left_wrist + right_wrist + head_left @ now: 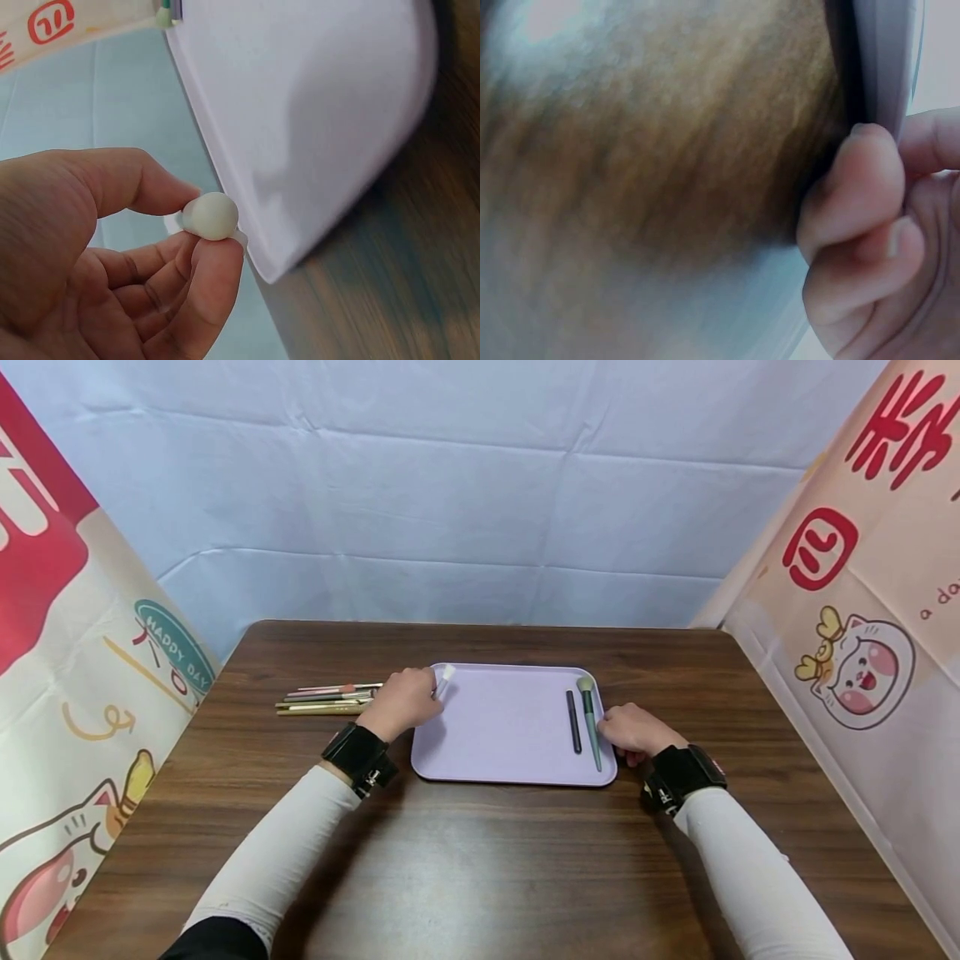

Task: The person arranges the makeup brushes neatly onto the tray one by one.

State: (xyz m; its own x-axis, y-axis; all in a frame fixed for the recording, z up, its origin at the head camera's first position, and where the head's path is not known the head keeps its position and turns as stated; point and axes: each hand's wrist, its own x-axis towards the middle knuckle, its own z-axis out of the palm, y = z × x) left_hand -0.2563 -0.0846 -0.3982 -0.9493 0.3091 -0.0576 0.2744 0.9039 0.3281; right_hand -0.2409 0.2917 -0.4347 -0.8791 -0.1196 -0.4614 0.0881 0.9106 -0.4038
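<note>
My left hand (405, 700) is over the left edge of a lilac tray (498, 727), pinching a slim brush with a pale tip (447, 673) between thumb and fingers. In the left wrist view, a rounded white end (215, 216) pokes out of that pinch; the rest of the brush is mostly hidden. At the tray's right rim, my right hand (636, 732) grips the edge, with curled fingers (862, 176) showing below it in the right wrist view. On the tray's right side lie a green makeup brush (591, 718) and a short black stick (573, 722), side by side.
Several more brushes (322, 702) lie bunched on the brown wooden table (480, 860), left of the tray and partly behind my left hand. A pale cloth (450, 527) hangs behind the table, and printed sheets (847, 693) stand at both sides.
</note>
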